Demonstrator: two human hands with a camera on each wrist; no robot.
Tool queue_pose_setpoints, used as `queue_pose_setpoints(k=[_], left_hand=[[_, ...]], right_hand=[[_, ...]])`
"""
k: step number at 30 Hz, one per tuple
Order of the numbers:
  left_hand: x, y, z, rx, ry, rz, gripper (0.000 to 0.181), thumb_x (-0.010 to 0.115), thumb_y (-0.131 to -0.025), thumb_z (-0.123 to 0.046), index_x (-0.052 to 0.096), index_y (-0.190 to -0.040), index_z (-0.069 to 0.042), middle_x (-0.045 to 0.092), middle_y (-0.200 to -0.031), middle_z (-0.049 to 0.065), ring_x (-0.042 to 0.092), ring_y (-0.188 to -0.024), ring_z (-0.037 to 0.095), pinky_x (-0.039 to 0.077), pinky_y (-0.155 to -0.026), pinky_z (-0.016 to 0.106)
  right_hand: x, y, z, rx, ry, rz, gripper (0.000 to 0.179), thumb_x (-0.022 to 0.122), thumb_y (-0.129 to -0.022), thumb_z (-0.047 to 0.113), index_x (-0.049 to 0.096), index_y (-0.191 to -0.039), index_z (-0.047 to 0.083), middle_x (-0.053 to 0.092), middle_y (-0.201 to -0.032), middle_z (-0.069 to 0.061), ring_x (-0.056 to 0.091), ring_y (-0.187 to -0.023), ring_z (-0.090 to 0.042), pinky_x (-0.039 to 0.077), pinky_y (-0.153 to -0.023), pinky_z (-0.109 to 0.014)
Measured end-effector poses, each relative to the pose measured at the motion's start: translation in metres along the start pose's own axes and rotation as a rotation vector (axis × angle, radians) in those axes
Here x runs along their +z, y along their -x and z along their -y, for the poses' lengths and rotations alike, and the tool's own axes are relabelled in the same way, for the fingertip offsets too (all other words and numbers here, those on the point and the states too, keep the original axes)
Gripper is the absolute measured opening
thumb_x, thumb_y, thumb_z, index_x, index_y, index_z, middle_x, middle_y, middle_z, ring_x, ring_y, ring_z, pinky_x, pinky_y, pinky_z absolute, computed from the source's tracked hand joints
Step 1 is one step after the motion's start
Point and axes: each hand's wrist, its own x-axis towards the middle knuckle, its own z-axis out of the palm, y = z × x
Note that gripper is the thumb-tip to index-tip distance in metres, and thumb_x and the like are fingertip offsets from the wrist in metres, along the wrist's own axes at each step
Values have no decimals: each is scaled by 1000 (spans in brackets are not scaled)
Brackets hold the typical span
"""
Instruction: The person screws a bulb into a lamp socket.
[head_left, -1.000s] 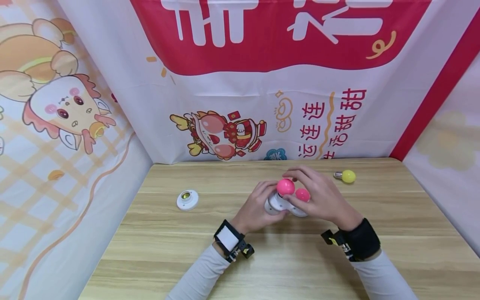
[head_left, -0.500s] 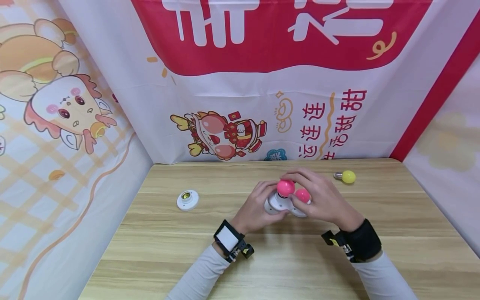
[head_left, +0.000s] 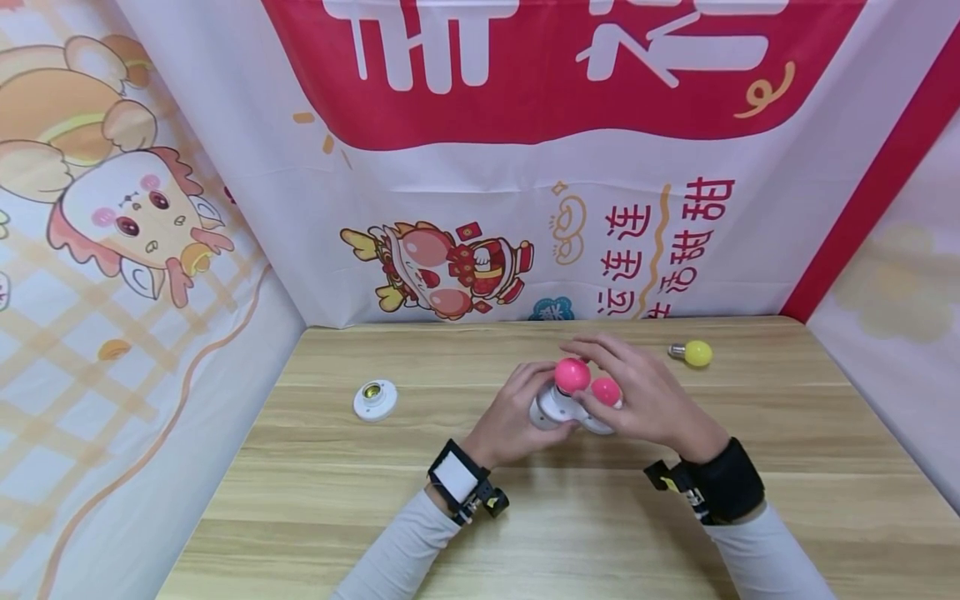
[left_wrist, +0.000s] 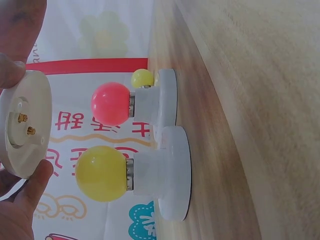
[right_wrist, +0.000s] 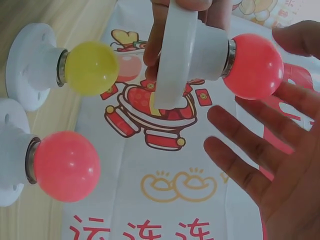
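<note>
My left hand [head_left: 510, 425] grips a white lamp holder [right_wrist: 177, 55] by its round base, raised above the table. A pink bulb [right_wrist: 255, 65] sits in its socket. My right hand [head_left: 637, 404] is around this bulb with fingers spread and thumb apart; the index fingertip is right at the bulb's surface. In the left wrist view the underside of the held base [left_wrist: 40, 100] shows two brass screws. Behind it stand two more lamp holders, one with a yellow bulb [left_wrist: 102, 172], one with a pink bulb [left_wrist: 111, 104]. The yellow one is hidden in the head view.
A lamp holder without a bulb [head_left: 375, 407] lies on the left of the wooden table [head_left: 315, 500]. At the back right lies a loose yellow bulb [head_left: 697, 353]. A printed cloth [head_left: 450, 183] hangs along the table's back edge.
Half a second ago the right fingers and thumb were closer around the pink bulb; now they have spread away from it. The left hand and lamp holder have stayed in place.
</note>
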Motion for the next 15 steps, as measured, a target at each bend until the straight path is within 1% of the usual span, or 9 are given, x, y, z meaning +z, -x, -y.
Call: queue_pose_setpoints(k=[3, 5, 10, 15], left_hand=[[0, 0, -1, -2, -3, 1, 73, 89, -88, -31, 57, -148, -6, 58, -149, 8, 56, -135, 19, 55, -112, 29], [-1, 0, -1, -2, -4, 0, 73, 89, -88, -32, 57, -148, -7, 58, -149, 8, 56, -135, 19, 55, -112, 28], [0, 0, -1, 12, -2, -4, 72, 89, -87, -30, 57, -147, -6, 58, -149, 8, 56, -136, 20, 54, -113, 27], [1, 0, 0, 27, 1, -9, 71, 89, -87, -28, 58, -146, -6, 59, -148, 8, 56, -135, 20, 55, -112, 28]], right_hand=[[0, 1, 0, -24, -18, 11, 52, 77, -90, 23, 68, -141, 15, 68, -143, -4, 67, -129, -26, 62, -102, -51], [0, 1, 0, -29, -24, 11, 48, 76, -90, 22, 70, -137, 15, 70, -140, -3, 68, -130, -25, 61, -104, -50], [0, -1, 1, -17, -31, -19, 44, 84, -87, 23, 73, -129, 14, 74, -131, -3, 72, -119, -22, 64, -98, -46], [0, -2, 1, 7, -32, -21, 45, 89, -86, 27, 73, -126, 14, 73, -125, -1, 72, -104, -13, 67, -88, -39]])
